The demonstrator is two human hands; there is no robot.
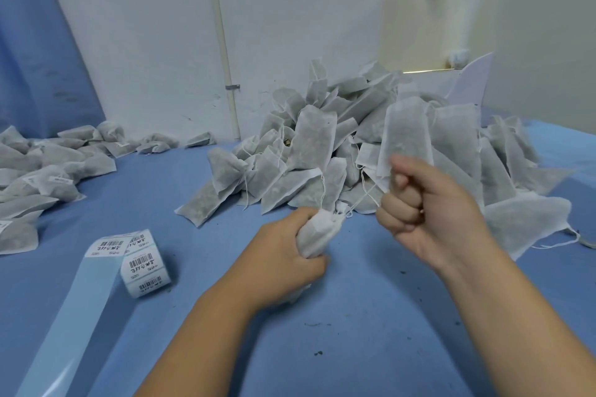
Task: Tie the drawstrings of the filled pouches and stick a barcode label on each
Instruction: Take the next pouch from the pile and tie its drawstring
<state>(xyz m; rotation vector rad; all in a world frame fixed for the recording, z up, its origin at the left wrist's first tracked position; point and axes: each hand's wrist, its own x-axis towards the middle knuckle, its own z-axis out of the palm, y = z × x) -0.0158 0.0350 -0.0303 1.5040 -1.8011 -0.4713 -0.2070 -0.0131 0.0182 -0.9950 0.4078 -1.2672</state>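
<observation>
A filled pouch [317, 232] is gripped in the left hand [283, 255], the fingers being wrapped round its body so that only the gathered neck is left showing. From that neck a thin white drawstring [362, 198] is stretched up and to the right into the right hand [432, 206], which is closed into a fist round the string, just right of the pouch and slightly higher.

Both hands are held above a blue surface [354, 332], on which dark crumbs are scattered below the pouch. Behind the pouch, a large heap of filled pouches [322, 138] with loose strings is piled against a white wall [145, 42]. Left of the pouch, a roll of barcode labels [146, 267] is laid on its side, with a pale backing strip [74, 309] trailing from it towards the near edge. Far left of the pouch, a flatter spread of pouches [42, 171] is seen, some bearing labels.
</observation>
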